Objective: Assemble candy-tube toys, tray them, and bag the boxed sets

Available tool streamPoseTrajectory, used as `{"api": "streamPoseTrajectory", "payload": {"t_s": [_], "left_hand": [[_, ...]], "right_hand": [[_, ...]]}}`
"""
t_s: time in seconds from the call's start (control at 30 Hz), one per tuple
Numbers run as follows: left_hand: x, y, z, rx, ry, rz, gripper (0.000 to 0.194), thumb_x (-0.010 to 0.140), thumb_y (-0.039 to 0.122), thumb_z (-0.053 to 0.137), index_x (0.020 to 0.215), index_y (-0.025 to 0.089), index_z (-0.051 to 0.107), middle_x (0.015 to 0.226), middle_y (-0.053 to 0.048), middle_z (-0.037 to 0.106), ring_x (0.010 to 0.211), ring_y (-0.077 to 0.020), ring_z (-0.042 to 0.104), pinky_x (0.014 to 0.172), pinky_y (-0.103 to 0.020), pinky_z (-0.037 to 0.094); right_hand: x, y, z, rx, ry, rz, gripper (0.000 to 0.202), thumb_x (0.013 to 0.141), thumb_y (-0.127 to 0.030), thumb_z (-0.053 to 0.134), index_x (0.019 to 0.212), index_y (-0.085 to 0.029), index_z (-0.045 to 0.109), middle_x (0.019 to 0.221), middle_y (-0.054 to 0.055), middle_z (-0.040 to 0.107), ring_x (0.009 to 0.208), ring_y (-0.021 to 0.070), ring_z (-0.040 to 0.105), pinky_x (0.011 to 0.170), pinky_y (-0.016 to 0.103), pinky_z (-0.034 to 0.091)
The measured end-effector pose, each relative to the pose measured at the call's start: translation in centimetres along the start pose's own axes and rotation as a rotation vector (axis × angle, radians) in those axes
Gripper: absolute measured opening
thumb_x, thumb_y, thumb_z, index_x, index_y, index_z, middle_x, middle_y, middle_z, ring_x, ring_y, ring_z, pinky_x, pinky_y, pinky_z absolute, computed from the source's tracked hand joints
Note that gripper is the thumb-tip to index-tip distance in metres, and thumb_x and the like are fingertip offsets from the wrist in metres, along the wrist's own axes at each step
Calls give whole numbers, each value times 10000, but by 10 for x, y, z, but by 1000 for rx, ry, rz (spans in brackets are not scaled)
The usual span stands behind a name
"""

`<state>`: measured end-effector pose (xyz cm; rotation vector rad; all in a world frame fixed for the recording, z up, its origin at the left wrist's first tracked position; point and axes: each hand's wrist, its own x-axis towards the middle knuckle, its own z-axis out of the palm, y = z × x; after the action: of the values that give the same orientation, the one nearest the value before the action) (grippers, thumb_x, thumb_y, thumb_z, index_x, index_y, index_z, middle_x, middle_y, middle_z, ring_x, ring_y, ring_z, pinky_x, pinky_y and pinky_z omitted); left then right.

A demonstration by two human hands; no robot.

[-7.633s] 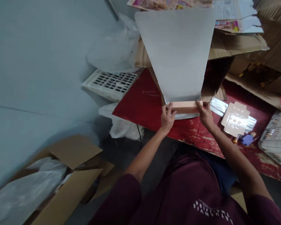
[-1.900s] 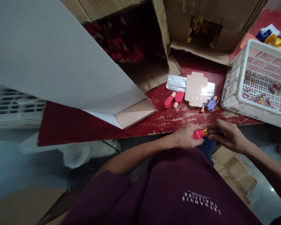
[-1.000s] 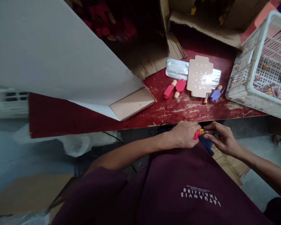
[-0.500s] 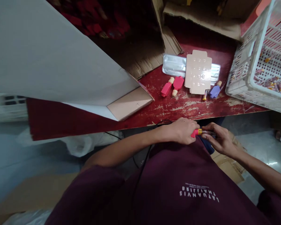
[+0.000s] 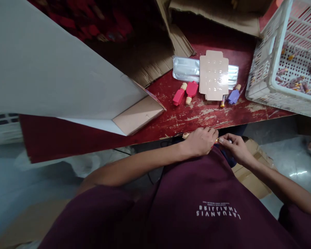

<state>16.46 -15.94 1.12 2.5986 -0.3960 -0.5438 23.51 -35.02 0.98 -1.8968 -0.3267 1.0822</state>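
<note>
Far left, one big white-lined box [image 5: 80,72] leans open, well left of the flat card [image 5: 214,74]. Then two pink pieces [image 5: 178,97] [image 5: 192,89], just left of the card, and silver wrapping [image 5: 186,69] poking out both sides beneath it — how many packs, I can't tell. Below the card, here's the left hand [image 5: 202,141], closed round a tan-tipped piece [image 5: 186,136], mostly hidden, its long axis seemingly running sideways, tip leftward. The right hand [image 5: 234,145], slightly farther from the card, pinches one slim tube [image 5: 217,140] — that lies between the hands, pointing along the same line. By the card's lower right corner: one yellow-ended tube [image 5: 223,101], one purple piece [image 5: 233,97]. Far right of it, one white crate [image 5: 272,79], its tubes too jumbled to count.
</note>
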Motion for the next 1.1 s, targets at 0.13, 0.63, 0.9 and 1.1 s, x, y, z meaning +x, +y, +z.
{"api": "streamPoseTrajectory", "payload": {"t_s": [0.13, 0.63, 0.9, 1.1], "left_hand": [[5, -16, -1, -166, -31, -41, 518, 878, 292, 598, 1358, 98, 580, 1276, -175, 685, 1121, -314, 666, 894, -396, 522], [7, -28, 8, -10, -22, -14, 413, 913, 285, 534, 1290, 146, 630, 1213, -149, 670, 1066, -300, 657, 871, -405, 520], [32, -84, 51, 147, 104, -217, 686, 1009, 550, 401, 1464, 42, 478, 1292, -278, 590, 1164, -378, 557, 967, -451, 422], [31, -108, 74, 129, 208, -329, 670, 1022, 514, 349, 1531, 84, 427, 1366, -282, 579, 1233, -408, 546, 1026, -515, 406]], "right_hand": [[8, -6, -9, -264, -52, -198, 455, 961, -605, 577, 880, -168, 675, 682, 21, 631, 548, 132, 545, 503, 256, 443], [24, 5, 2, -376, -148, -279, 419, 1012, -548, 509, 975, -161, 664, 808, 49, 703, 668, 162, 613, 603, 272, 500], [70, -35, -130, -766, 664, -582, 381, 997, -458, 554, 1223, -172, 665, 1102, 149, 704, 916, 246, 661, 849, 395, 528], [150, -53, -312, -1015, 822, -54, 230, 945, -190, 544, 977, -81, 744, 907, 157, 738, 796, 203, 627, 762, 337, 428]]}}
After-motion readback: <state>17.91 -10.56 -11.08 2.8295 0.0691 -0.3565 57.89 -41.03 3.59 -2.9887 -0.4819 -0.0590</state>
